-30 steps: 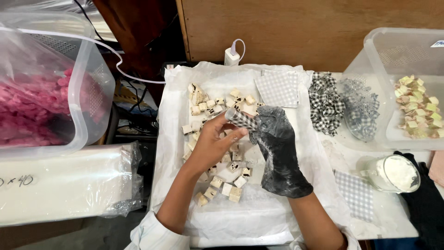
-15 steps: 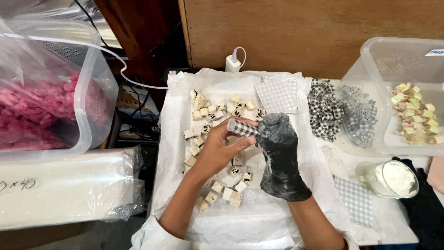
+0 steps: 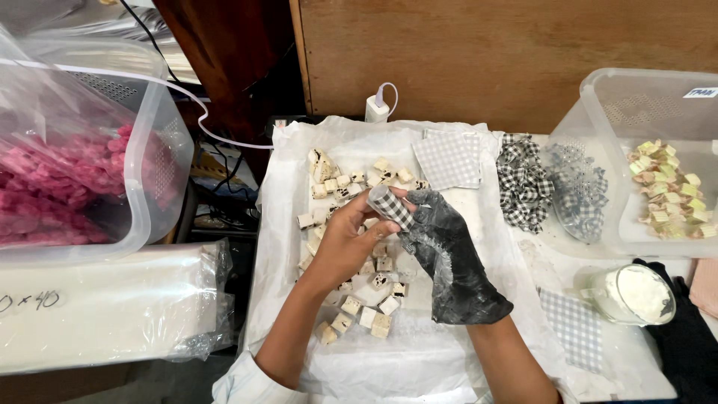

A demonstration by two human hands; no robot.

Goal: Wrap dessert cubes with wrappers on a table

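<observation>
A worktop (image 3: 658, 366) under white plastic sheeting (image 3: 389, 366) carries scattered small blocks (image 3: 359, 307). Above them, the bare left hand (image 3: 344, 243) and the black-gloved right hand (image 3: 452, 262) both pinch a small block wrapped in checked cloth (image 3: 389, 206), fingers curled around it.

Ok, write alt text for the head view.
Two hands hold a small checked fabric-wrapped piece between them: a bare left hand and a black-gloved right hand, over a white sheet strewn with small pale blocks. Checked fabric squares and clear plastic bins sit alongside.
</observation>
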